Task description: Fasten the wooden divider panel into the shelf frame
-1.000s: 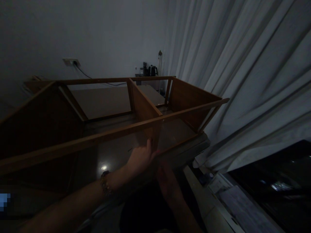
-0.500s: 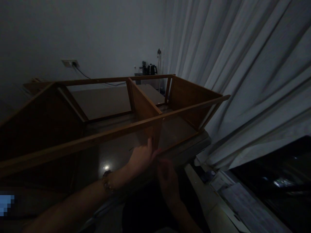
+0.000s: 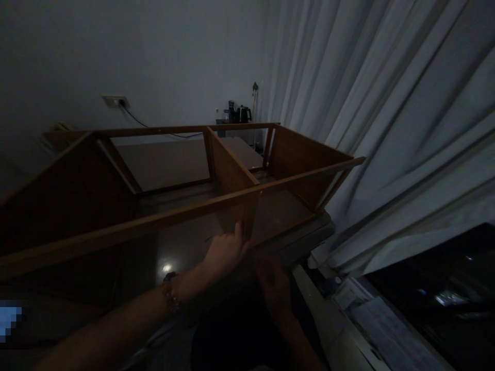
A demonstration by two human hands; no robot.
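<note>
Our frame (image 3: 154, 222) is up on the desk (image 3: 181, 250), divider (image 3: 231, 174) in; left hand (image 3: 224, 252) flat on divider's near end, right hand (image 3: 275, 288) below at desk's near edge, grip unclear.

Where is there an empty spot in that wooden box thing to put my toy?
Bare shiny floor in the left bay, between front rail and divider; also the right bay. Crowded at the divider's near end, where left hand and right hand sit.
</note>
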